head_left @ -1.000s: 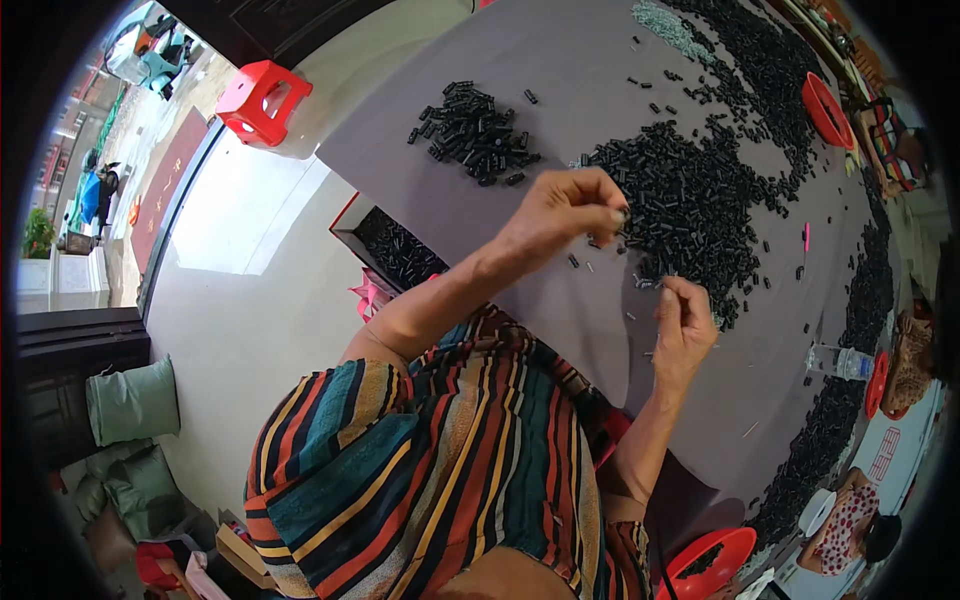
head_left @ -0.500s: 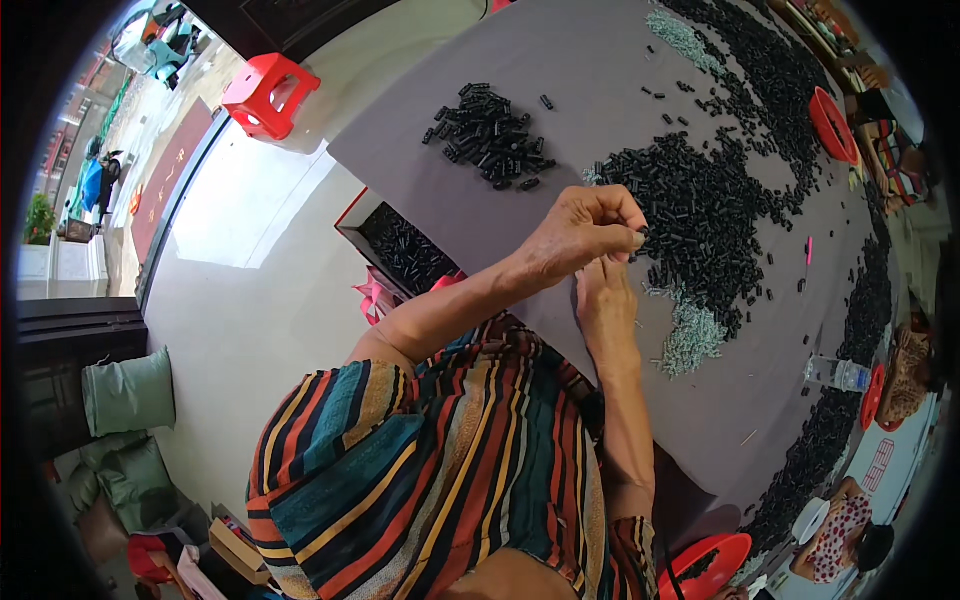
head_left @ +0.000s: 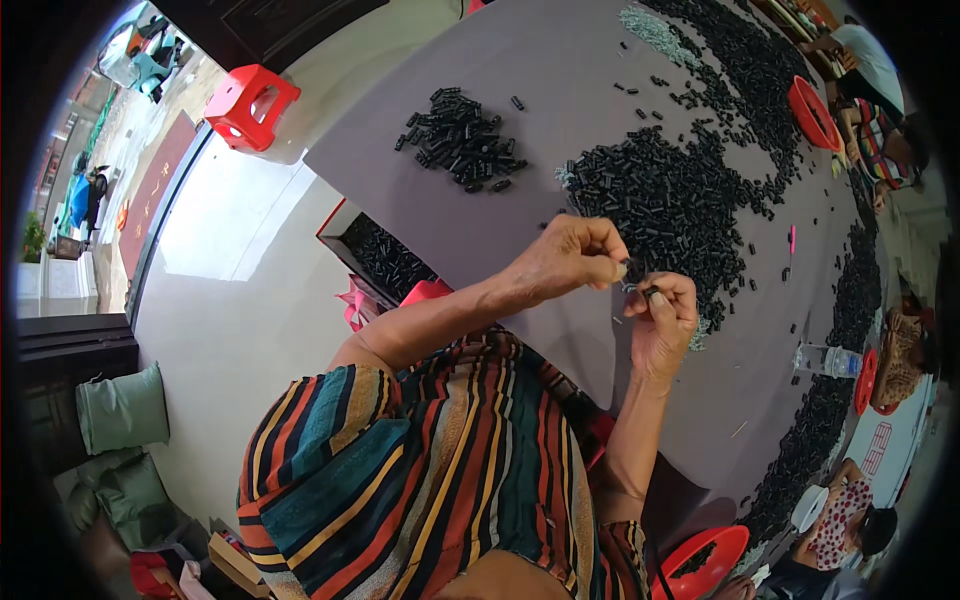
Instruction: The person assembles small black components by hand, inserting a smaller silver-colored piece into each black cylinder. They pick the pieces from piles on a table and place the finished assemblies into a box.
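Observation:
Over the grey-covered table, my left hand pinches a small black cylindrical piece between thumb and fingertips. Close beside it on the right, my right hand has its thumb and curled fingers closed on another small dark piece. The two pieces are too small to make out in detail. Just beyond my hands spreads a big heap of black cylindrical pieces. A smaller pile of like pieces lies apart to the left. Small pale grey-green bits show partly behind my right hand.
An open box of black pieces stands below the table's left edge. A red stool is at far left. Red basins sit around the table, with a plastic bottle at right. Other people sit along the far right side.
My right hand has come up and turned from beneath my left hand to beside it, its fingers now curled around a small piece. My left hand has shifted slightly down.

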Motion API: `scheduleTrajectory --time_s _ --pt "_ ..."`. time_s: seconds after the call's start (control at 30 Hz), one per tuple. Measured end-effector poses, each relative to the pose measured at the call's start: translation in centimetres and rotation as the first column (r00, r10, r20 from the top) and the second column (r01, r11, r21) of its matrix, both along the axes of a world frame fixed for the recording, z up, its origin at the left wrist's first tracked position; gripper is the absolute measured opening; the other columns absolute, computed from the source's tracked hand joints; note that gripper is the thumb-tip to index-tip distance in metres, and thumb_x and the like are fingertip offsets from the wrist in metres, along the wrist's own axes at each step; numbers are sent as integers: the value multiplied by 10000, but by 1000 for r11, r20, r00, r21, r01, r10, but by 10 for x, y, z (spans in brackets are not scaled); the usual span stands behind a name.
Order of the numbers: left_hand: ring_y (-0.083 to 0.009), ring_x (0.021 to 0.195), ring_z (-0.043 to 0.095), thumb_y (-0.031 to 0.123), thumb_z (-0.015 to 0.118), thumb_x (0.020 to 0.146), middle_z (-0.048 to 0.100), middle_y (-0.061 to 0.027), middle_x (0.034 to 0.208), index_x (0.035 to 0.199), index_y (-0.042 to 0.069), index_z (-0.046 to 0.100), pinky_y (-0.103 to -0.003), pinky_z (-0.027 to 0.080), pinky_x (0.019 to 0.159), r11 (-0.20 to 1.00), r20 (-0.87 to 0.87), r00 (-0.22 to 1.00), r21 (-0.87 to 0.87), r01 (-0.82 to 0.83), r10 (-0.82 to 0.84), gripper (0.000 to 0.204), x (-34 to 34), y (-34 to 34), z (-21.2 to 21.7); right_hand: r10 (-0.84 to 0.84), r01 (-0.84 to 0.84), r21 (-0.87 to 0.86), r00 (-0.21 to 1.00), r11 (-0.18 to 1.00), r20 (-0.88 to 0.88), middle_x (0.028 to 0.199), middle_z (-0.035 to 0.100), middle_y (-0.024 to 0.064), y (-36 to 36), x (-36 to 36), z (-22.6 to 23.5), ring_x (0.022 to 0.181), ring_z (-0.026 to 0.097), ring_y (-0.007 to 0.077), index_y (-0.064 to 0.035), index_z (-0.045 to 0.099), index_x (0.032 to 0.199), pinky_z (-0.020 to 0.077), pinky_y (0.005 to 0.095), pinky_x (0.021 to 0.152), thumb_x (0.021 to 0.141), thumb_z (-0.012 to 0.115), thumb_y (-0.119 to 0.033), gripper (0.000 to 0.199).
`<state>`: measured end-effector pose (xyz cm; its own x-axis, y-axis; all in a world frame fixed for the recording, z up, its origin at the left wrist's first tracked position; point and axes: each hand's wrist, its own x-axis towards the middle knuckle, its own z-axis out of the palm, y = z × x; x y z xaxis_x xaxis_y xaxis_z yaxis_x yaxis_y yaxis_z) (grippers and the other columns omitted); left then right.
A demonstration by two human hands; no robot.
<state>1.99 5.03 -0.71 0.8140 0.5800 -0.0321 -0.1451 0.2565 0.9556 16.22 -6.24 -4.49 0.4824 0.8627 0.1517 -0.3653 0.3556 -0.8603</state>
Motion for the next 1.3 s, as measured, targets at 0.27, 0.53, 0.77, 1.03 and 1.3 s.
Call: scheduleTrajectory --time_s 0.27,0.53,0.77,1.03,1.3 --pt "-47 697 505 35 573 766 565 15 733 813 6 571 -208 400 640 988 24 994 114 106 -109 55 10 -21 -13 -49 46 59 998 997 43 884 555 133 -5 -9 7 623 542 119 11 518 889 501 261 581 801 533 28 91" --pt "-52 706 520 56 596 752 603 1 738 802 18 576 -217 401 637 975 -57 996 207 79 -69 66 11 -21 -16 -173 157 80 949 984 263 900 555 126 -6 -13 6 638 534 113 17 530 884 475 229 577 806 543 53 87" --pt "-53 674 514 66 609 748 602 4 725 807 20 578 -226 390 589 946 -82 995 315 72 -49 81 10 -20 -16 -160 159 33 918 987 362 883 552 99 -12 -6 7 640 519 95 11 544 885 464 220 574 791 554 75 114" --pt "-130 596 540 38 597 718 585 -60 660 774 1 555 -272 426 525 858 -84 993 513 -28 82 79 12 -23 -22 -161 200 -52 894 978 417 829 537 85 -13 -10 10 629 517 108 10 533 846 473 235 538 799 518 88 92" --pt "-89 597 506 51 601 727 578 -35 661 784 -4 565 -251 404 522 879 -108 994 476 26 28 87 13 -23 -26 -132 185 -71 876 980 465 867 547 57 -17 -11 7 672 468 56 10 558 871 403 182 584 789 524 113 135"
